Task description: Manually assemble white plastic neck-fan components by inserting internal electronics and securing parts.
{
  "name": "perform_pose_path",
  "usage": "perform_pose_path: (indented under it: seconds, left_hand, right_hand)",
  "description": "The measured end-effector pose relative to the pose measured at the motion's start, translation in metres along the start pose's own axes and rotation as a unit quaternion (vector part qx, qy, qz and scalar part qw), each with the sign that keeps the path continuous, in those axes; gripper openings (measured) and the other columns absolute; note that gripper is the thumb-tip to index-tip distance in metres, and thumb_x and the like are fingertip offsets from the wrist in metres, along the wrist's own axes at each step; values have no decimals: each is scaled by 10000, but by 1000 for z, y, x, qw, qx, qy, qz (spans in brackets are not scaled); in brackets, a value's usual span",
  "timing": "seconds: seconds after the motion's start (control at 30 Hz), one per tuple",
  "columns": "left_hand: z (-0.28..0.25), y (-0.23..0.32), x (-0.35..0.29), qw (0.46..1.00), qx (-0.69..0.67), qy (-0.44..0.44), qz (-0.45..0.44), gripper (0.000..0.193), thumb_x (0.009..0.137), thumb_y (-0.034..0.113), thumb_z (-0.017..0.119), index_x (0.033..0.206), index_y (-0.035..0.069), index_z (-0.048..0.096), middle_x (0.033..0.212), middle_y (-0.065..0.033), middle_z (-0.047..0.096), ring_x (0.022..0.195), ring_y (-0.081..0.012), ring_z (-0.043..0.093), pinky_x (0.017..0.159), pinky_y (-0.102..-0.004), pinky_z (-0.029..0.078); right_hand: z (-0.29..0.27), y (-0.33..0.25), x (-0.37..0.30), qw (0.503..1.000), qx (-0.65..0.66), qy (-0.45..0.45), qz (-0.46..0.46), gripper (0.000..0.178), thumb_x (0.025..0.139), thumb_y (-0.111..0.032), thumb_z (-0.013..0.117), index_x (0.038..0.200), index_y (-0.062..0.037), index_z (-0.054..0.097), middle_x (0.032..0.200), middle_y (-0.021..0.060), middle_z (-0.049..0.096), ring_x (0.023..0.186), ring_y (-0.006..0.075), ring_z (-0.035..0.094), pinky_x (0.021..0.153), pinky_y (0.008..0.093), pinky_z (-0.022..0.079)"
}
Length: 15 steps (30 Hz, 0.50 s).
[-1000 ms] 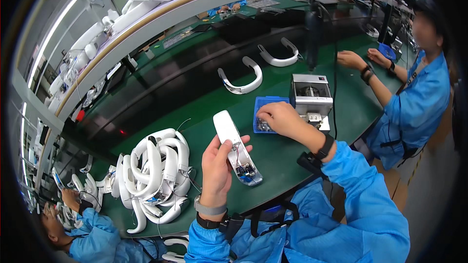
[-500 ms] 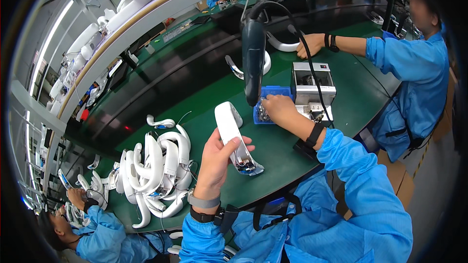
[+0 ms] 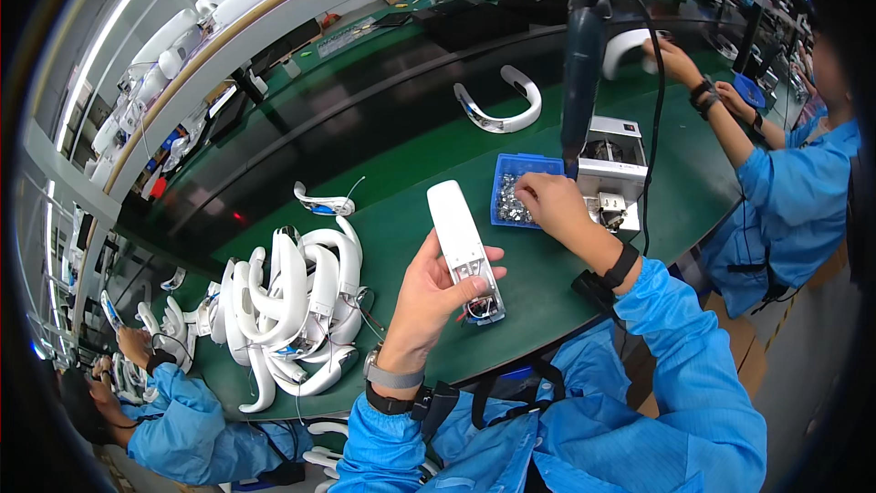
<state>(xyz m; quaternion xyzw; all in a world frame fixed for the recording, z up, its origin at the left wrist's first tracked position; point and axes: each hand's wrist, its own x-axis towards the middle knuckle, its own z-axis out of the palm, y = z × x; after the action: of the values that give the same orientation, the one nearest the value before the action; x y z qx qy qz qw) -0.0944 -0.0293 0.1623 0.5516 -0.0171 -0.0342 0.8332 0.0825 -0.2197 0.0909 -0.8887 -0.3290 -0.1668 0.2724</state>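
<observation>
My left hand point(image 3: 427, 297) is closed round a white curved plastic housing point(image 3: 458, 228), held up off the bench. Its near end is uncovered, and wires and small parts show inside. My thumb lies along the side of that opening. To the right, my right hand point(image 3: 557, 205) reaches into a blue bin point(image 3: 529, 161) of small metal parts point(image 3: 513, 199). Its fingers are pinched together over the parts; whatever is between them is hidden. A dark hand-held power driver point(image 3: 582, 73) hangs just above the bin.
A silver machine point(image 3: 613, 164) stands right of the bin. White curved housings point(image 3: 292, 301) lie heaped on the green bench point(image 3: 392, 347) at left. A U-shaped housing point(image 3: 500, 119) lies farther back. Co-workers in blue point(image 3: 794, 183) sit at right and left, the right one holding a white housing.
My left hand has turned the housing so its uncovered end faces me more. My right hand stays in the bin. The right co-worker has lifted a white housing.
</observation>
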Motion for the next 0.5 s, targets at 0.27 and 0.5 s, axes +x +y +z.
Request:
perform_pose_path:
  seconds: [0.27, 0.5]
  left_hand:
    - [11, -4, 0, 999, -15, 34, 14, 724, 839, -57, 676, 1460, -4, 307, 1199, -164, 635, 1058, -254, 677, 884, -329, 560]
    - [9, -9, 3, 999, -8, 27, 34, 707, 840, -72, 671, 1453, -9, 324, 1160, -116, 633, 1042, -153, 645, 856, -277, 549]
  right_hand:
    - [-71, -103, -21, 911, 405, 45, -67, 60, 817, -32, 725, 863, -35, 687, 939, 63, 666, 851, 183, 651, 723, 304, 538]
    - [-56, -103, -27, 937, 295, 95, -159, 123, 729, -12, 743, 826, -50, 676, 981, 91, 636, 858, 279, 617, 746, 362, 501]
